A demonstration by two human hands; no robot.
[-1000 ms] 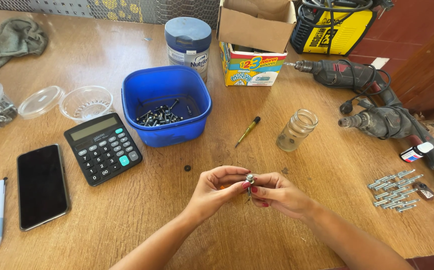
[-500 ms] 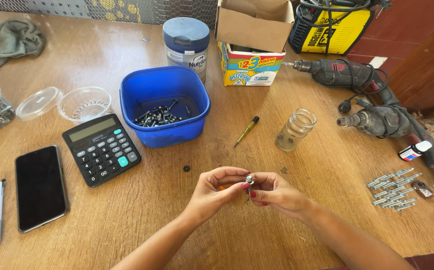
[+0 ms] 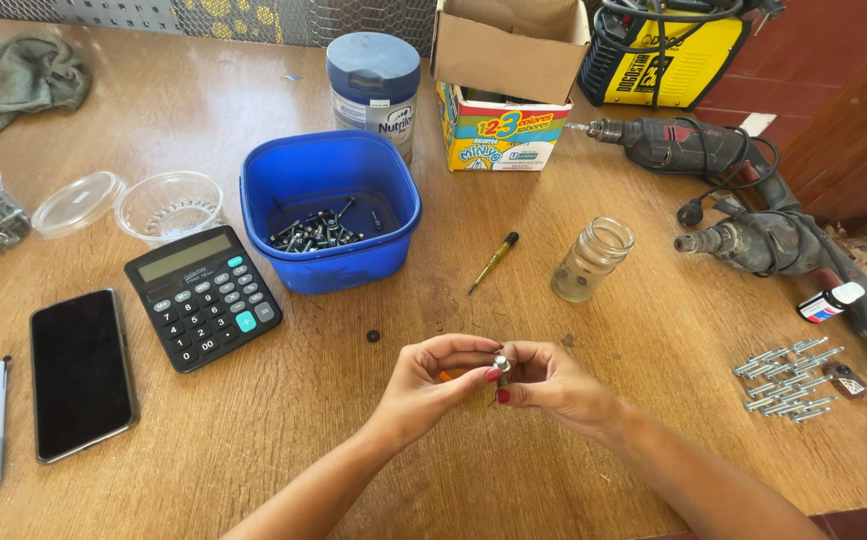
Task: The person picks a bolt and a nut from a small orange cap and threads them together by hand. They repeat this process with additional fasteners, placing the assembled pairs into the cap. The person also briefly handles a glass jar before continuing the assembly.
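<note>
Both the left hand (image 3: pixel 434 378) and the right hand (image 3: pixel 554 385) pinch a small metal fastener (image 3: pixel 502 364) between fingertips, just above the wooden surface (image 3: pixel 654 330). A loosened pinch could drop it, letting it roll toward the loose bolts (image 3: pixel 786 378).

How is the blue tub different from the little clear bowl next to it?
The blue tub is bigger, squarish and solid blue, with dark screws inside. The clear bowl is smaller, round and see-through, with nothing visible in it. Both sit open and upright on the wooden table.
</note>
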